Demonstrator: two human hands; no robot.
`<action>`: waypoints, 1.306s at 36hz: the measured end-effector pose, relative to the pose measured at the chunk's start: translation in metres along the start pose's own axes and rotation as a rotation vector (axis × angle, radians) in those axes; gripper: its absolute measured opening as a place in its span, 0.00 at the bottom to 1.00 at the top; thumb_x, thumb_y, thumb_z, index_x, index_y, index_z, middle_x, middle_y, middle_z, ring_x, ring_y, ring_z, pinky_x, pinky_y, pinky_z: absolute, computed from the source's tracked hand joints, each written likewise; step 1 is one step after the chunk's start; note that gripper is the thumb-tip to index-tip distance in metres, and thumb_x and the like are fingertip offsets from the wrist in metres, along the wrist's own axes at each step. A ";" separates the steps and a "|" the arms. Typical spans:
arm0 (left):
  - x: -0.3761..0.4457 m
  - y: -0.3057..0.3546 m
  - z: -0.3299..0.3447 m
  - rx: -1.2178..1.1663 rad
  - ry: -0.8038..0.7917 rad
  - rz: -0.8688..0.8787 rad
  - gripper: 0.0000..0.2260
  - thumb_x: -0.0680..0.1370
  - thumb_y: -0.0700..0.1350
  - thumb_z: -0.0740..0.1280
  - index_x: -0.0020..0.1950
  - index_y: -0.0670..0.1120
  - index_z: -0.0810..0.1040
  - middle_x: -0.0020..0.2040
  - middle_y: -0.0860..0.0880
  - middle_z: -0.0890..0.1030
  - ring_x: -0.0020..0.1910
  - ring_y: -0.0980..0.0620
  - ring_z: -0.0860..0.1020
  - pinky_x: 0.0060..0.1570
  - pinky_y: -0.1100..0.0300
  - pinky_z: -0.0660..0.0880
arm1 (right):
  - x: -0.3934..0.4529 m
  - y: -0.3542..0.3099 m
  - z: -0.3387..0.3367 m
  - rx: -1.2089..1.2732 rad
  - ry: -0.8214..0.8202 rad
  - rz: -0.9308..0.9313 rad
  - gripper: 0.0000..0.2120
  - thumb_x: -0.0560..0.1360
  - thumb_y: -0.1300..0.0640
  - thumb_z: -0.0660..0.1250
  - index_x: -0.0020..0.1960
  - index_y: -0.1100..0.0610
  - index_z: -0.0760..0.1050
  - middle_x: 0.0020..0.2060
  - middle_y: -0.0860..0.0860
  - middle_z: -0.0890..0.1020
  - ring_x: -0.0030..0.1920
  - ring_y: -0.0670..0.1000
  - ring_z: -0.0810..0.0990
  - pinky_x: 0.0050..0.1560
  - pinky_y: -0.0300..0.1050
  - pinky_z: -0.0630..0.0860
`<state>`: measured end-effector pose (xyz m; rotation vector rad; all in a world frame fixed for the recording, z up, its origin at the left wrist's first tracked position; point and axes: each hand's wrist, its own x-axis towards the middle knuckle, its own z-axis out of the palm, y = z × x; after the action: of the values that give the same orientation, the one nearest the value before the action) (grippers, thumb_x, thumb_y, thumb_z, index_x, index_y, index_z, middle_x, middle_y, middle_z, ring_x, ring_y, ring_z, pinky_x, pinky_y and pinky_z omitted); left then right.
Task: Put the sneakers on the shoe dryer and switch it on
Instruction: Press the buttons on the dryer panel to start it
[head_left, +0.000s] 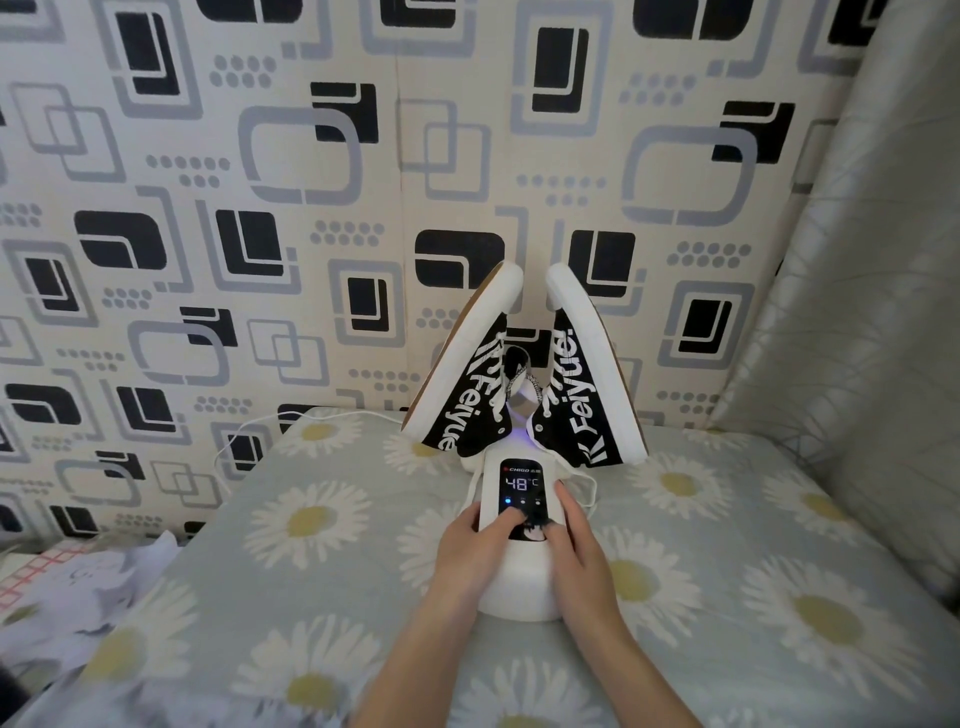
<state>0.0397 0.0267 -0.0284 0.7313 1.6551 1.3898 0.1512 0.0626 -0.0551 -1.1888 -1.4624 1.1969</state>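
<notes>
Two black canvas sneakers with white soles and white lettering stand toe-up in a V: the left sneaker (470, 374) and the right sneaker (587, 374). Both sit on the arms of a white shoe dryer (522, 582) on the bed. Its black panel (519, 486) glows with "48 °C" and a blue light. My left hand (478, 545) holds the dryer's left side, thumb on the panel's lower buttons. My right hand (574, 545) clasps the right side, thumb also resting on the panel's lower edge.
The dryer rests on a grey daisy-print bedsheet (260, 571). A white cord (249, 431) runs off to the left along the patterned wall (311, 208). A pale curtain (857, 312) hangs at the right. Crumpled cloth (67, 587) lies at the bed's left edge.
</notes>
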 end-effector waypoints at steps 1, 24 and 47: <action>0.000 0.000 0.000 0.001 0.001 0.000 0.06 0.71 0.50 0.71 0.45 0.52 0.85 0.41 0.52 0.86 0.43 0.51 0.84 0.43 0.58 0.78 | 0.000 0.000 0.000 -0.001 0.000 0.000 0.24 0.79 0.57 0.58 0.71 0.38 0.65 0.59 0.36 0.73 0.53 0.34 0.72 0.49 0.32 0.67; -0.003 0.001 -0.001 0.020 -0.010 0.016 0.07 0.71 0.50 0.71 0.47 0.52 0.85 0.43 0.52 0.86 0.45 0.51 0.84 0.48 0.55 0.79 | 0.000 -0.001 0.000 -0.021 0.004 -0.015 0.23 0.79 0.56 0.58 0.72 0.39 0.65 0.60 0.37 0.72 0.58 0.41 0.70 0.54 0.37 0.64; -0.004 0.001 0.004 -0.082 0.014 -0.023 0.07 0.70 0.48 0.71 0.46 0.50 0.85 0.42 0.50 0.87 0.41 0.51 0.84 0.34 0.62 0.76 | 0.000 0.001 0.001 0.000 0.000 -0.022 0.23 0.79 0.56 0.58 0.71 0.39 0.65 0.62 0.36 0.72 0.60 0.41 0.71 0.57 0.39 0.66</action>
<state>0.0449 0.0253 -0.0265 0.6547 1.6020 1.4405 0.1509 0.0624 -0.0565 -1.1696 -1.4724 1.1817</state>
